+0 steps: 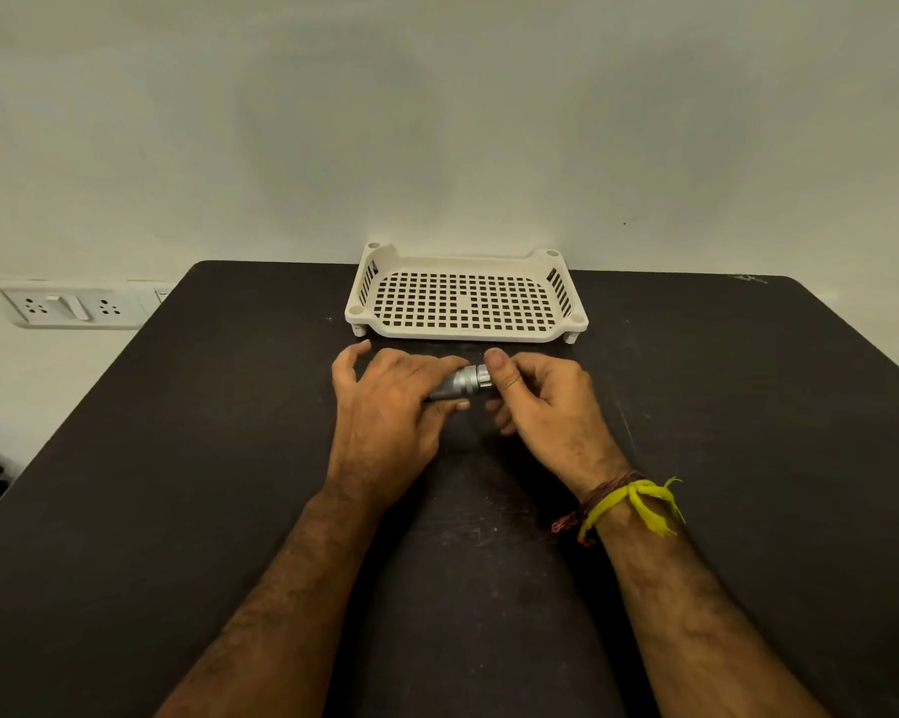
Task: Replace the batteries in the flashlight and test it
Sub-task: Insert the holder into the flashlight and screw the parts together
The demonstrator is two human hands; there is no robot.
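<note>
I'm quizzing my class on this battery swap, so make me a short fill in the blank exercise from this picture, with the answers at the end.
1. Both hands hold a silver ____ above the dark table.
2. The white tray behind the hands contains ____.
3. A yellow thread is tied around the ____ wrist.
4. The right hand pinches the end of the flashlight while the left hand grips its ____.

Answers: flashlight; nothing; right; body
</note>
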